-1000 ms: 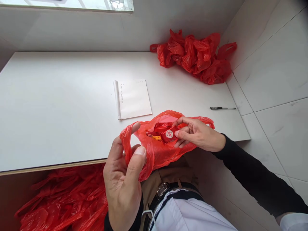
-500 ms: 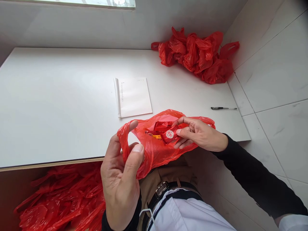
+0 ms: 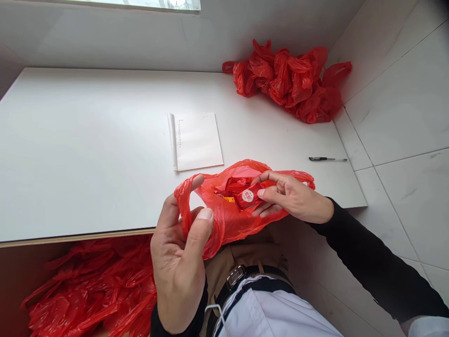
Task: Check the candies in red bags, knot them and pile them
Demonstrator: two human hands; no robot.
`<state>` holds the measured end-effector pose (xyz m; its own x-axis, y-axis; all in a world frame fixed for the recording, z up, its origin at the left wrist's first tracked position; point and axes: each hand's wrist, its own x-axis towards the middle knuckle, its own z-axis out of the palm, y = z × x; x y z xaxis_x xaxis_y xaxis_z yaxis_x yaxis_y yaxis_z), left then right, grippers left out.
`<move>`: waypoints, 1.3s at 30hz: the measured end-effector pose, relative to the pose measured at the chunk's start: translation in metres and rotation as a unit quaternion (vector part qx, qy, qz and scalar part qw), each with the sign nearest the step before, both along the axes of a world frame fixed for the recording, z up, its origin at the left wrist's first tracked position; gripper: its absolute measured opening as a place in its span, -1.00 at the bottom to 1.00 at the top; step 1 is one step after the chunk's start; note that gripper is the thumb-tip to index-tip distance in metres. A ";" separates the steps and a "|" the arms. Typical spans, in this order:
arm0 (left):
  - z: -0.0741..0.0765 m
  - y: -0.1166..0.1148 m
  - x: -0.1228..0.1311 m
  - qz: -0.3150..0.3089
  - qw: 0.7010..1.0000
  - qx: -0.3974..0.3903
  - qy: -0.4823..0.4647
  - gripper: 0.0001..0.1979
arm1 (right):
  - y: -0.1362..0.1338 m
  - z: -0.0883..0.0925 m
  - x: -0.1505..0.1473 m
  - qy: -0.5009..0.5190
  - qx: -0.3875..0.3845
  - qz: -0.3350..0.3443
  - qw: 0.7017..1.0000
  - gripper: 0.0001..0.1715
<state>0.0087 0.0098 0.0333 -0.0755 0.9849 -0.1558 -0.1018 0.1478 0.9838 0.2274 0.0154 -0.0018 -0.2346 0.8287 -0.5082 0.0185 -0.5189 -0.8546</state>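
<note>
A red plastic bag [image 3: 233,229] hangs spread at the table's front edge, its mouth facing up. My left hand [image 3: 184,255] has its fingers through one handle loop and holds that side of the bag. Inside the mouth, my right hand [image 3: 286,196] pinches a small red packet [image 3: 247,195] with a round white label between thumb and fingers. Under and behind it lie another dark red packet [image 3: 238,182] and a yellow-marked one [image 3: 229,200], partly covered. The bag's other handle lies behind my right wrist.
An open notebook [image 3: 198,140] with handwriting lies on the white table [image 3: 87,150]. A black pen [image 3: 326,159] rests near the tiled wall. Bunched red bags [image 3: 287,79] sit at the back right corner. More red bags [image 3: 94,290] fill the space below the table at left.
The whole view has shifted slightly, so things appear a little further right. Both hands keep their hold on the bag and the packet, with almost no movement.
</note>
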 end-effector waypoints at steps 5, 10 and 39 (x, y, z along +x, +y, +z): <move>-0.005 -0.002 -0.003 -0.025 0.999 -0.017 -0.031 -0.61 | -0.005 -0.021 -0.016 -0.332 0.212 -0.034 0.918 -0.73; -0.007 -0.001 -0.004 -0.020 0.999 -0.018 -0.021 -0.60 | -0.010 -0.046 -0.024 -0.372 0.254 0.123 0.884 -0.60; -0.006 0.003 -0.006 -0.011 0.999 -0.016 -0.029 -0.65 | 0.022 -0.039 -0.019 -0.037 0.081 -0.050 0.995 -0.55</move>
